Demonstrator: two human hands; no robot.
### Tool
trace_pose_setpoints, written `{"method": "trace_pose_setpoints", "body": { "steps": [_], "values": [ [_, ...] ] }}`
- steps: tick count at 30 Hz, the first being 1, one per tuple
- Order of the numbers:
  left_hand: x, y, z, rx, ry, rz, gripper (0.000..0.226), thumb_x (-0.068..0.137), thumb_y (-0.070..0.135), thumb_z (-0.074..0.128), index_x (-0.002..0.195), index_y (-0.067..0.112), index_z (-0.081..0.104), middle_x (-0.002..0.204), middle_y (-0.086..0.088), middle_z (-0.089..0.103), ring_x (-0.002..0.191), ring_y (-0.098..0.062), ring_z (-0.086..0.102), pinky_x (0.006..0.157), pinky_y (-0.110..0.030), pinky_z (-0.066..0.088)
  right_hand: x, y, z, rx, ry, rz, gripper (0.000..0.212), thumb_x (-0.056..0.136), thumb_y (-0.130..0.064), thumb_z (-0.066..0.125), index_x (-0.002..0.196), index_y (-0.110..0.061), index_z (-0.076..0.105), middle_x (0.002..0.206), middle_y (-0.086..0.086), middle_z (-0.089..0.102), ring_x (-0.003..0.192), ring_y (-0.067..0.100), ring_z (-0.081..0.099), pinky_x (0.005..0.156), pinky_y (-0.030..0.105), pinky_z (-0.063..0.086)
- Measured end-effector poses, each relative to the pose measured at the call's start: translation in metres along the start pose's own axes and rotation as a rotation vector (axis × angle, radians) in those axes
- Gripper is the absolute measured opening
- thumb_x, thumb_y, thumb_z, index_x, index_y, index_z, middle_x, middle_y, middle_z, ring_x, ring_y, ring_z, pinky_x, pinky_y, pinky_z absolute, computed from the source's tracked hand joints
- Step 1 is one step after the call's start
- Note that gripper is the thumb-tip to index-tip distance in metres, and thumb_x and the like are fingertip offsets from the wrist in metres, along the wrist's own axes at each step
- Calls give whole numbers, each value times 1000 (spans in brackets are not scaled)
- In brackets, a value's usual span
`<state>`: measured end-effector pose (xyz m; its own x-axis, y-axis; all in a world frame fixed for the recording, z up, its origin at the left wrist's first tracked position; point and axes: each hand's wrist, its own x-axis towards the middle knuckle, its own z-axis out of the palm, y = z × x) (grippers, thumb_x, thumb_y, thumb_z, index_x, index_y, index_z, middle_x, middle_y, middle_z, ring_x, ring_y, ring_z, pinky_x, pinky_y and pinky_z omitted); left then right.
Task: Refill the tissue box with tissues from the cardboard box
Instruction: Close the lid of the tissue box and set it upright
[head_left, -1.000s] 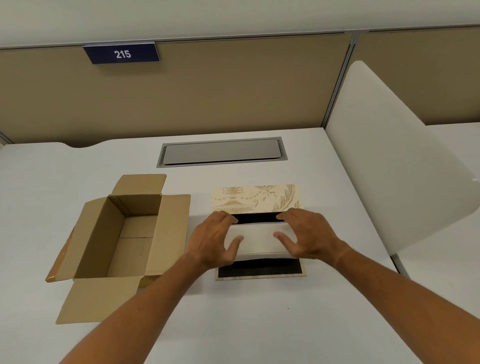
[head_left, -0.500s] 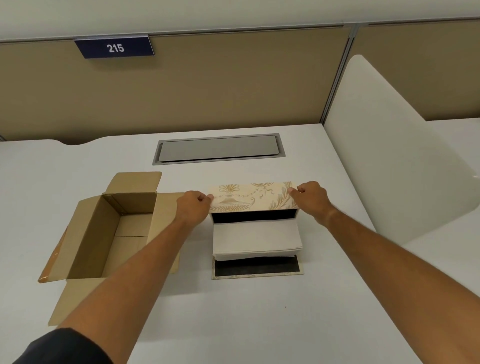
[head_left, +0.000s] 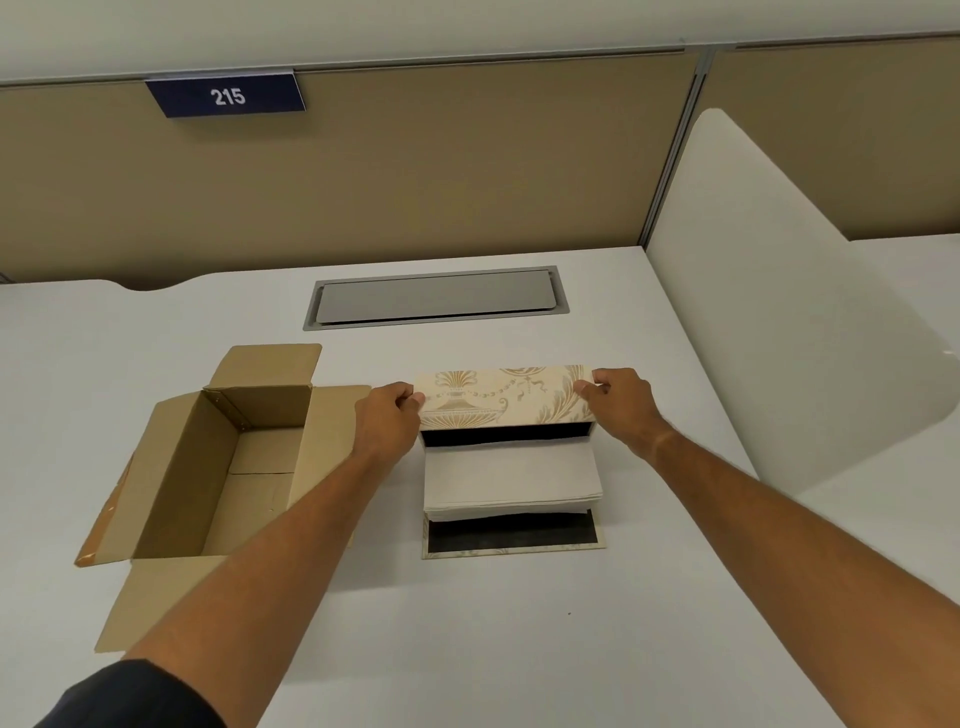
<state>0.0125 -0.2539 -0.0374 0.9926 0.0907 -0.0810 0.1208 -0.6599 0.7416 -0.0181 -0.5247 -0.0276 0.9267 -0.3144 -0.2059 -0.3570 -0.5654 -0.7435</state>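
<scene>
The tissue box lid (head_left: 498, 397), cream with a gold ornament pattern, stands raised over the box's black-lined base (head_left: 511, 538) at the middle of the desk. A stack of white tissues (head_left: 511, 475) lies on the base, with the black lining showing in front of and behind it. My left hand (head_left: 387, 421) pinches the lid's left end and my right hand (head_left: 621, 402) pinches its right end. The open cardboard box (head_left: 208, 467) sits to the left with its flaps spread; its inside looks empty.
A grey cable hatch (head_left: 436, 299) is set into the white desk (head_left: 467, 649) behind the boxes. A tan partition with a "215" plate (head_left: 226, 96) closes the back. A white divider panel (head_left: 779, 322) stands at the right.
Both hands left the tissue stack, where they were pressing it onto the base, and went back to the ends of the patterned lid, which they now hold.
</scene>
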Motion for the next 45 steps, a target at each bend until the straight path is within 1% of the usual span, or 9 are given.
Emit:
{"method": "trace_pose_setpoints", "body": {
  "steps": [2, 7, 12, 16, 19, 23, 29, 41, 45],
  "values": [
    [-6, 0, 0, -12, 14, 10, 25, 97, 14, 51, 92, -6, 65, 88, -2, 62, 76, -19, 59, 67, -28, 52, -2, 2, 0, 9, 17, -10, 34, 94, -25, 60, 69, -1, 59, 67, 7, 60, 64, 23, 54, 62, 29, 43],
    [-17, -1, -1, -19, 35, 31, 24, 97, 14, 51, 93, -5, 66, 89, 0, 62, 78, -21, 61, 72, -35, 56, -14, 5, -1, 14, 47, -48, 40, 94, -19, 59, 56, -20, 47, 57, -4, 52, 53, 12, 46, 55, 25, 38],
    [-29, -6, -3, -40, 53, 50, 22, 96, 15, 55, 98, -2, 67, 87, 0, 62, 80, -23, 63, 75, -40, 57, -26, 10, 0, 8, 47, -95, 21, 95, -21, 59, 99, -5, 71, 93, 7, 72, 81, 24, 68, 72, 30, 54],
    [-38, -10, -4, -84, 55, 44, 20, 95, 14, 56, 104, 1, 67, 93, 1, 63, 86, -24, 65, 70, -28, 57, -40, 14, 1, -1, 69, -121, 23, 95, -20, 58, 108, -4, 69, 111, 10, 73, 95, 27, 71, 67, 17, 54],
    [-44, -13, -5, -108, 60, 54, 18, 93, 13, 58, 103, 1, 67, 90, -1, 65, 86, -23, 65, 76, -33, 57, -49, 16, 2, 17, 84, -129, 22, 95, -18, 59, 110, -5, 68, 116, 9, 71, 99, 27, 71, 70, 16, 53],
    [-53, -18, -5, -111, 57, 38, 15, 93, 12, 58, 102, 2, 65, 92, -2, 65, 87, -21, 65, 71, -23, 54, -59, 21, 5, 82, 98, -118, 23, 94, -16, 61, 113, -5, 68, 117, 10, 71, 102, 27, 71, 81, 29, 58],
    [-74, -14, -4, -143, 66, 6, 13, 92, 7, 57, 104, 4, 62, 95, -2, 63, 87, -17, 62, 70, -15, 51, -76, 31, 9, 100, 129, -108, 21, 93, -15, 63, 109, -5, 69, 113, 10, 73, 97, 27, 72, 81, 32, 60],
    [-110, -18, 0, -79, 32, 36, 37, 84, -2, 53, 120, 6, 61, 113, -10, 69, 99, -25, 67, 79, -33, 59, -104, 55, 18, 143, 116, -91, 24, 90, -10, 63, 114, -10, 70, 111, 8, 74, 97, 23, 72, 81, 34, 61],
    [-114, -25, 4, -50, 13, 41, 40, 78, -2, 57, 116, 7, 63, 111, -9, 71, 91, -20, 65, 64, -14, 54, -109, 63, 21, 132, 96, -86, 25, 88, -9, 64, 112, -11, 71, 109, 6, 75, 95, 21, 72, 78, 25, 59]
  ]
}}
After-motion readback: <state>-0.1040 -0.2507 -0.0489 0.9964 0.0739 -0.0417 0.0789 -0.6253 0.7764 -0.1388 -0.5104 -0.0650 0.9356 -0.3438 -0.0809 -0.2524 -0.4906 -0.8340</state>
